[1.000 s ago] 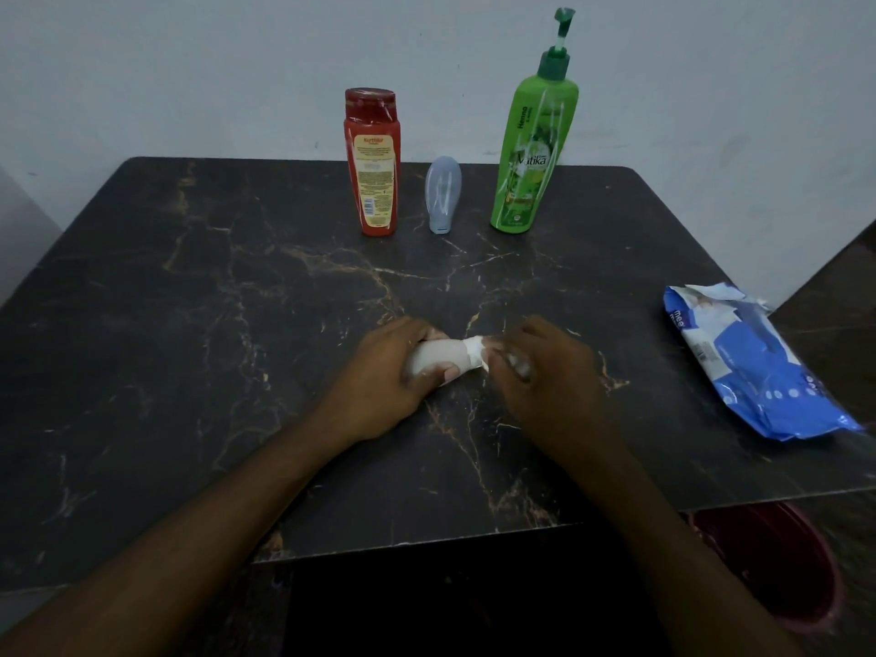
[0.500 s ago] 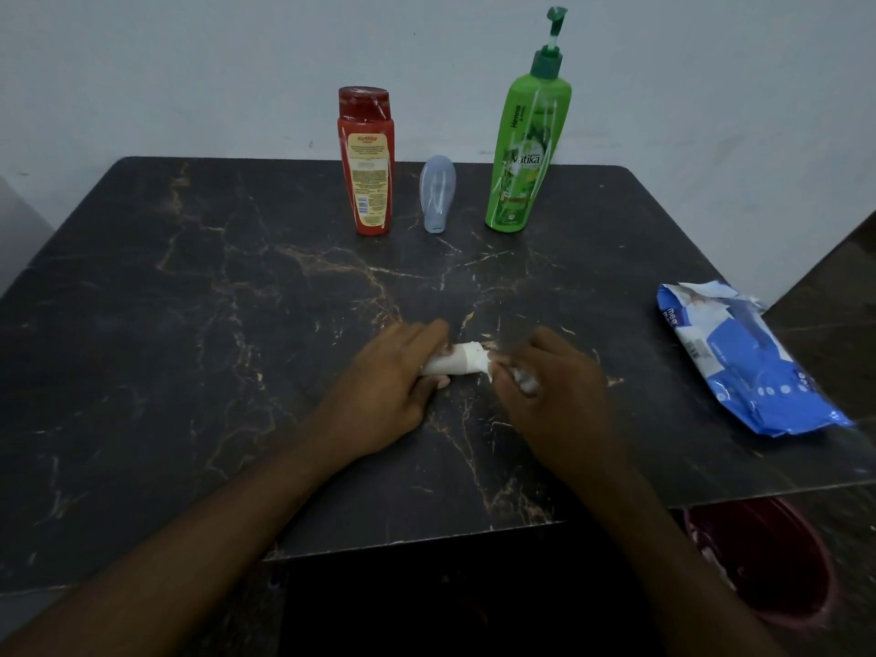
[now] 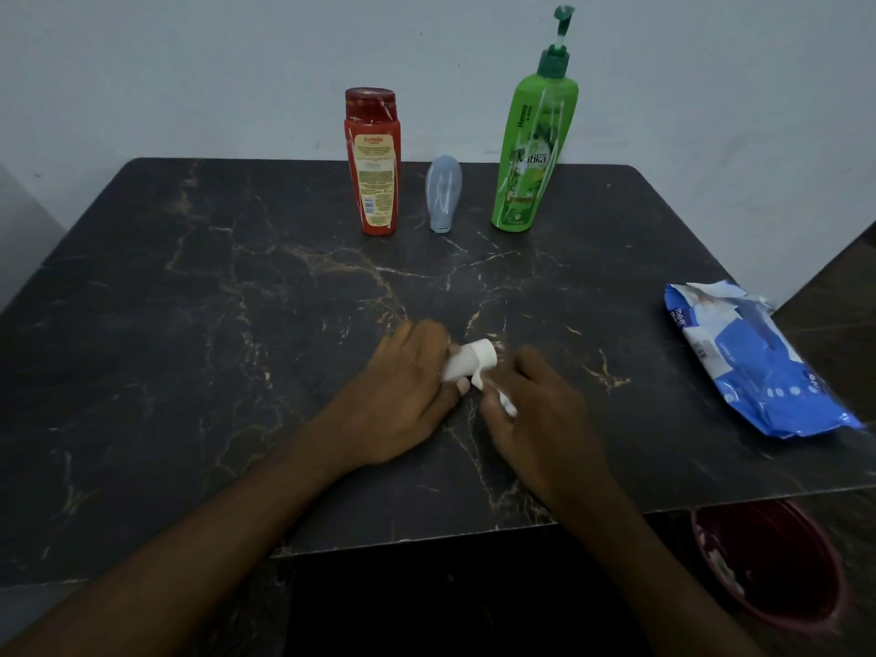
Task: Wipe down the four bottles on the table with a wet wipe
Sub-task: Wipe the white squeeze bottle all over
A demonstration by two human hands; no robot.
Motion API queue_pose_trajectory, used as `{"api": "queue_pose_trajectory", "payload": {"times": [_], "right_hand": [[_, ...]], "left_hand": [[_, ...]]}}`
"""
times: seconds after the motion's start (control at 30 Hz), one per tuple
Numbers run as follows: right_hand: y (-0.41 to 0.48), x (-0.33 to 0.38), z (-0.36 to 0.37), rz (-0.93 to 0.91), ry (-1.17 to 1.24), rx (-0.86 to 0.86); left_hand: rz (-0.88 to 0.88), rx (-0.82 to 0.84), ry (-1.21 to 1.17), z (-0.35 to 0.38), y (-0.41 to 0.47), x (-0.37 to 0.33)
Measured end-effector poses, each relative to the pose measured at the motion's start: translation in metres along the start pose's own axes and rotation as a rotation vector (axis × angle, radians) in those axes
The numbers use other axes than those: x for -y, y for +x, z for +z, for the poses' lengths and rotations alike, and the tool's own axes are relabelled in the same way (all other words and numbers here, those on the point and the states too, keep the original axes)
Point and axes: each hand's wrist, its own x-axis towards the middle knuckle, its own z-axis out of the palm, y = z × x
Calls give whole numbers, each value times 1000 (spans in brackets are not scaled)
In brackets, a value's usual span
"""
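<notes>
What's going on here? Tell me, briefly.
A person is wiping a small white bottle: the left hand grips it, and the right hand pinches a wet wipe at its right end. The red bottle, pale blue bottle and green pump bottle stand at the back. The blue wipes pack lies at right.

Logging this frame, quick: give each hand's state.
Left hand: grips the white bottle.
Right hand: pinches the wipe.

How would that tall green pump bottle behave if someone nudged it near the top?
The tall green plastic pump bottle would probably tip, since it stands upright on a narrow base. Its glossy surface may feel slippery to grip.
</notes>
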Motion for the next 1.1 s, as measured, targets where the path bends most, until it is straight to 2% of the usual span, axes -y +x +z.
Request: {"api": "queue_pose_trajectory", "payload": {"times": [0.17,0.27,0.43,0.57,0.73,0.83,0.93,1.1], "right_hand": [[7,-8,-12,91,97,-121],[27,-6,-21,78,97,-175],[46,-7,-16,37,77,-90],[35,-6,-10,-42,50,17],[2,-10,-11,-39,22,11],[4,-10,-19,20,130,-82],[27,-6,-28,27,136,-146],[31,5,-13,-68,38,2]], "left_hand": [[-65,49,88,3,2,-1],[-59,44,126,3,2,0],[-31,1,130,2,3,1],[-59,7,-50,-2,1,-1],[-86,-11,-115,-4,0,-1],[-112,-13,-145,-5,0,-1],[-118,-28,-137,-5,0,-2],[-91,-51,-105,-5,-3,-3]]}}
